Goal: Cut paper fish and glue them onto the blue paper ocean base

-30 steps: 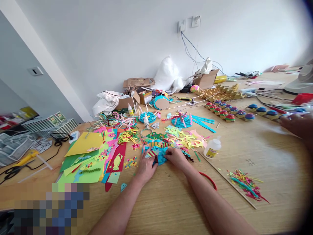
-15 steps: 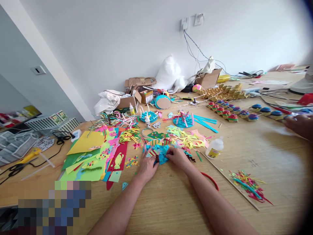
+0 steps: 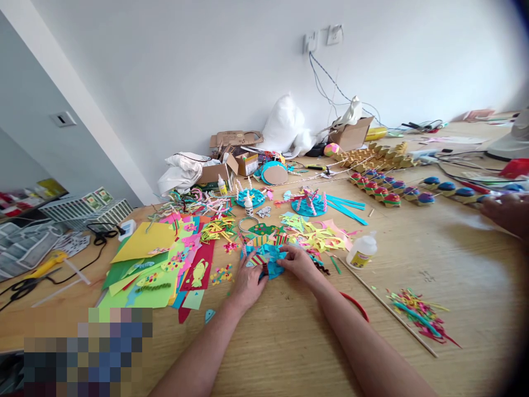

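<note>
A blue paper craft (image 3: 275, 269) with fish shapes along its far side lies on the table in front of me. My left hand (image 3: 248, 282) grips its left edge, thumb at the near side and fingers farther back. Beside that hand a striped paper fish (image 3: 259, 259) rests on the blue paper. My right hand (image 3: 302, 267) has bent fingers at the craft's right edge, thumb and forefinger on the blue paper. Whatever lies under the right fingertips is hidden. A green spotted paper shape (image 3: 264, 228) and yellow paper strips (image 3: 330, 238) lie just beyond.
A clear glue bottle (image 3: 362, 251) and a wooden stick (image 3: 392, 309) lie to the right, near shredded paper (image 3: 419, 317). Coloured sheets (image 3: 142, 242) are piled left. Blue round crafts (image 3: 308, 205) stand behind. Another person's hand (image 3: 508, 212) is at far right, by painted egg-carton pieces (image 3: 386, 196).
The right hand's fingers have shifted slightly and opened a little at the blue craft's edge. My left hand keeps its place. The other person's hand at far right has moved slightly.
</note>
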Action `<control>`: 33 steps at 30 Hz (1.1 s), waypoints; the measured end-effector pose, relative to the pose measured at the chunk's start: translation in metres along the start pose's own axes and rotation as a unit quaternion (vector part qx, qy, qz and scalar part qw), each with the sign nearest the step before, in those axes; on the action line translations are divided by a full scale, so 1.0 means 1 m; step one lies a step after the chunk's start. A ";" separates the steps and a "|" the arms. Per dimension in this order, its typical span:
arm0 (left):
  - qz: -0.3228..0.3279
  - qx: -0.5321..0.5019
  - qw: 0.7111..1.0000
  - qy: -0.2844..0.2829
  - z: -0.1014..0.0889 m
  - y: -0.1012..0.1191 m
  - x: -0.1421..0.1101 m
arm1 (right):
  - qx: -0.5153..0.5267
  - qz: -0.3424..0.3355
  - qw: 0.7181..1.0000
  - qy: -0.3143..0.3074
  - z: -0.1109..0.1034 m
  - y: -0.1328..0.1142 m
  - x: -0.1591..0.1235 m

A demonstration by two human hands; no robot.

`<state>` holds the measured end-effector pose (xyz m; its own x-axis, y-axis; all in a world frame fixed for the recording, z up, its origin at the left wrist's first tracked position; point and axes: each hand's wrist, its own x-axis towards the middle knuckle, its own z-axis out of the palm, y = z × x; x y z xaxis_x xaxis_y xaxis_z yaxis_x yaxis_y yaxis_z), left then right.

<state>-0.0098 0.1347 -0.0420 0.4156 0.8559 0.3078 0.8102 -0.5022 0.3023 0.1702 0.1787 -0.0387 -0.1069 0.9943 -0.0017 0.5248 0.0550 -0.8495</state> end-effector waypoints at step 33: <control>-0.028 0.000 0.999 -0.021 0.002 -0.001 0.000 | -0.050 0.026 0.998 0.034 -0.009 -0.012 -0.007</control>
<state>-0.0095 0.1356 -0.0437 0.3871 0.8869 0.2521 0.8325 -0.4537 0.3179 0.1725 0.1715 -0.0232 -0.0218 0.9997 -0.0066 0.6110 0.0081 -0.7916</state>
